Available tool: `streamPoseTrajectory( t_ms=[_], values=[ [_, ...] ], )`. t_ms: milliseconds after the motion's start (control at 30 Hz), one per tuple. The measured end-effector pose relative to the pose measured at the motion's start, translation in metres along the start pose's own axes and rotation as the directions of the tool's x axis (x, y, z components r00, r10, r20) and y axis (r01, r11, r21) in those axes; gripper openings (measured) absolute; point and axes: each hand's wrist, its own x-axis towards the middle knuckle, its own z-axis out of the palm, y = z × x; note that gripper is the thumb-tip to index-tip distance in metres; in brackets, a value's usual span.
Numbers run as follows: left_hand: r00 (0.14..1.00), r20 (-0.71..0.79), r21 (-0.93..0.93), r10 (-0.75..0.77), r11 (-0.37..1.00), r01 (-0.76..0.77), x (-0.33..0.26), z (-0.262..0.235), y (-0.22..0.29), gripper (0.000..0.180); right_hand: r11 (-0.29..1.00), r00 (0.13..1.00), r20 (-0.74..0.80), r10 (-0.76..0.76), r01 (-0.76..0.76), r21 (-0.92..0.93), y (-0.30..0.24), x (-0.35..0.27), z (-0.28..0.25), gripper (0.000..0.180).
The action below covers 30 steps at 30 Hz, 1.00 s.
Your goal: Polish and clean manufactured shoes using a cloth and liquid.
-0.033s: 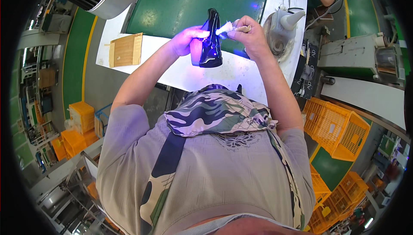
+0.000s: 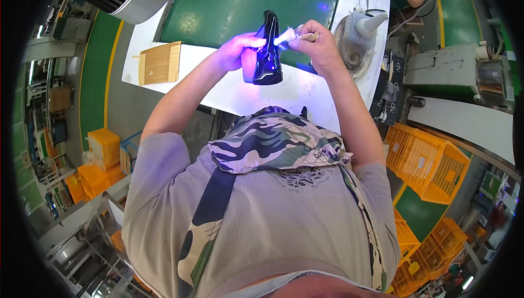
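Held glossy black piece (image 2: 268,58) above white desk (image 2: 218,91), clamped in left grip (image 2: 236,51).
Pinched white wad (image 2: 285,36) in closed right grip (image 2: 318,46), against or just beside the piece's right side; could not tell which. Had spouted bottle (image 2: 364,26) at right, tan panel (image 2: 159,64) at left.

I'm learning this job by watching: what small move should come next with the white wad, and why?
Probably a light wipe with the white wad along the glossy black piece: the right hand holds the wad right at the piece's right edge, while the left hand holds the piece from the other side.
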Motion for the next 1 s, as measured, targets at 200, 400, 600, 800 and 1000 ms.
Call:
streamPoseTrajectory(
  t_ms=[200,400,600,800,1000],
  values=[
    [0.995,-0.065,-0.199,-0.069,0.979,0.055,0.001,-0.008,-0.009,0.041,0.996,0.992,0.089,0.087,-0.089,0.015,-0.008,-0.008,-0.004,0.024],
    [0.992,-0.079,-0.342,-0.097,0.938,0.064,0.002,-0.01,-0.023,0.04,0.995,0.988,0.114,0.099,-0.1,0.0,-0.016,-0.014,-0.004,0.025],
    [0.992,-0.076,-0.486,-0.104,0.872,0.054,-0.001,0.008,-0.032,0.041,1.0,0.989,0.143,0.023,-0.021,-0.018,-0.02,-0.018,-0.006,0.025],
    [0.998,-0.04,-0.574,-0.044,0.818,0.013,-0.004,0.018,-0.044,0.044,0.996,0.977,0.208,-0.038,0.054,-0.072,-0.017,-0.02,-0.015,0.026],
    [1.0,0.018,-0.631,0.008,0.776,0.005,-0.003,0.019,-0.065,0.038,0.979,0.965,0.237,-0.114,0.149,-0.135,-0.02,-0.021,-0.018,0.025]
  ],
)
